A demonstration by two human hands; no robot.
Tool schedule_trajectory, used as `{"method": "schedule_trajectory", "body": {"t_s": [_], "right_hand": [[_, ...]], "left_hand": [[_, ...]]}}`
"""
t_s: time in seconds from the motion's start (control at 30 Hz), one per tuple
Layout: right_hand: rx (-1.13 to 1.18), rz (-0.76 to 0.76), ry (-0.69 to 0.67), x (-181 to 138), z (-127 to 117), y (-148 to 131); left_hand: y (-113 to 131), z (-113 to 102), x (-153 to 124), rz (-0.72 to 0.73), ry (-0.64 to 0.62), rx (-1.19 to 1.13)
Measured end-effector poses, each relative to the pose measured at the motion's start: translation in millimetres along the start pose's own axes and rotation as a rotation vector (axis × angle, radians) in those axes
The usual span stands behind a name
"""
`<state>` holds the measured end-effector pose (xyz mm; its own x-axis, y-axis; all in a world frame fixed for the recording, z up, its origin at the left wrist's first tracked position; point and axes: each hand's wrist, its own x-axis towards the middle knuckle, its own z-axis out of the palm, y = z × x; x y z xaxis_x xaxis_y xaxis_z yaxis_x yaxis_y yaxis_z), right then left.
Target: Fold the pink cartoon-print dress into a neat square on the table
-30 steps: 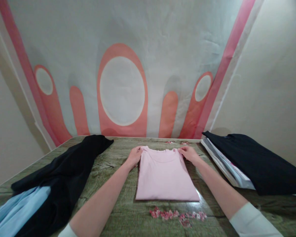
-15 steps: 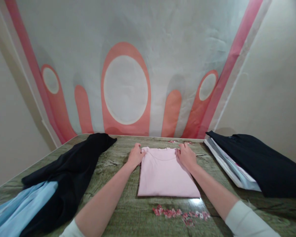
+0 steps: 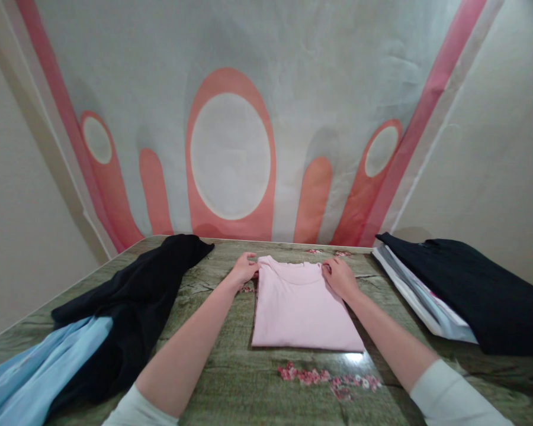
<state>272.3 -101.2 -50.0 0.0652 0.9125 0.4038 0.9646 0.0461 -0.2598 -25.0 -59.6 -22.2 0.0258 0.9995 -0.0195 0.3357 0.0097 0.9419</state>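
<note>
A pink T-shirt (image 3: 306, 313), folded into a neat rectangle, lies flat on the table with its round neckline at the far side. My left hand (image 3: 245, 270) is at its far left corner, fingers and thumb closed on the edge of the cloth. At the far right corner, beside the neckline, my right hand (image 3: 340, 278) pinches the fabric with bent fingers. Parts of the fingertips of both hands are hidden by the shirt or by the hands themselves.
Left of me a crumpled black garment (image 3: 137, 302) lies with a light blue garment (image 3: 66, 361) by it. To the right is a stack of folded clothes, topped by a black garment (image 3: 471, 284). The wood-patterned table (image 3: 222, 378) ends at a wall with a printed hanging.
My left hand's grip at the shirt's far left corner has shifted outward, and that corner looks slightly raised. The right hand stays at its corner. The whole view has shifted slightly.
</note>
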Motion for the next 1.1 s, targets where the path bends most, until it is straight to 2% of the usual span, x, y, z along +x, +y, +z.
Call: {"method": "schedule_trajectory", "body": {"t_s": [0.2, 0.33, 0.43, 0.53, 0.7, 0.8, 0.87, 1.0, 1.1], "right_hand": [[0.009, -0.004, 0.017, 0, 1, 1], [0.009, 0.005, 0.001, 1, 2, 3], [0.009, 0.003, 0.005, 1, 3, 3], [0.018, 0.0, 0.011, 1, 3, 3], [0.058, 0.011, 0.008, 1, 4, 6], [0.078, 0.018, 0.001, 2, 5, 8], [0.086, 0.023, -0.003, 3, 6, 9], [0.095, 0.028, -0.001, 3, 6, 9], [0.1, 0.035, 0.021, 2, 3, 7]], "left_hand": [[-1, -1, -1, 0.005, 0.01, 0.04], [3, 1, -5, 0.164, 0.1, 0.262], [5, 4, -8, 0.249, 0.092, 0.378], [2, 5, -8, 0.239, 0.042, 0.353], [-5, 3, -4, 0.193, -0.059, 0.154], [-4, 1, -4, 0.23, -0.091, 0.145], [0, -1, -6, 0.287, -0.053, 0.276], [15, -2, -19, 0.428, 0.044, 0.681], [23, 9, -34, 0.505, -0.067, 0.848]]}}
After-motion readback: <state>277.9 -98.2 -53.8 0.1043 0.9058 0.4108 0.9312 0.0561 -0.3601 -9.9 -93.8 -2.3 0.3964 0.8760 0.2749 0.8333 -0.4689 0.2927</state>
